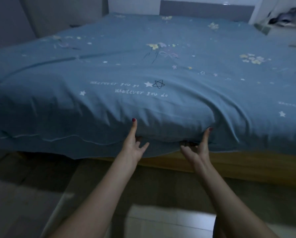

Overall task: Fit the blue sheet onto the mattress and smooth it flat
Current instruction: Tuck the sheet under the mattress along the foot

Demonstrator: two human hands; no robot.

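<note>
The blue sheet [143, 66], printed with stars, flowers and white writing, lies over the whole mattress, which is hidden beneath it. Folds run along the near edge, and the hem hangs loose at the lower left. My left hand [133, 145] and my right hand [200, 148] are both at the near edge. Each thumb points up against the sheet-covered side. The middle fingers of each hand hook underneath the mattress edge, out of sight, and the little fingers stick out. Between my hands the covered edge bulges slightly.
A wooden bed frame [247, 162] shows below the sheet on the right. A grey headboard [205, 10] stands at the far end against the wall. Tiled floor [169, 220] lies under my arms. Blurred things sit at the far right beside the bed.
</note>
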